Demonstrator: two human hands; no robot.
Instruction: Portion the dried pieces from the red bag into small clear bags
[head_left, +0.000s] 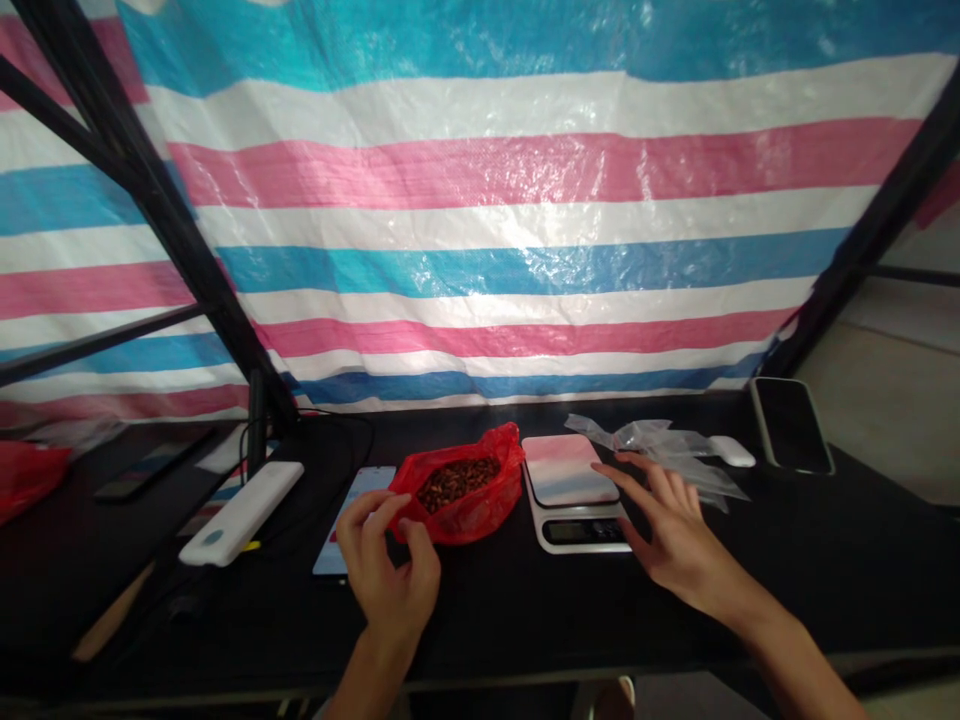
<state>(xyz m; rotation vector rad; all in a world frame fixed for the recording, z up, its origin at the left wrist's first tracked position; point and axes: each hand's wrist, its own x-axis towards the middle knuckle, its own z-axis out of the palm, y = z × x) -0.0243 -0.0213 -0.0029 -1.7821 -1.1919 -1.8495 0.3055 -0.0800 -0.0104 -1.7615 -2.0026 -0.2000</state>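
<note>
A red plastic bag [491,513] lies open on the black table, filled with small brown pieces [459,484] that look like dried peppercorns or seeds. My left hand [390,565] is at the bag's near left edge, fingers curled but apart, with nothing visible in them. Right of the bag sits a white kitchen scale [570,475] with a dark display [581,531]. My right hand [667,520] reaches over the scale's right side, fingers spread, the index fingertip at the edge of the plate. Whether that fingertip presses on it I cannot tell.
Clear plastic bags [667,440] and a white earbud case [732,451] lie behind my right hand. A phone [793,425] is at the back right. Partly behind my left hand lies another phone [334,555]. A white power strip [244,513] sits left. Striped sheeting [525,240] hangs behind.
</note>
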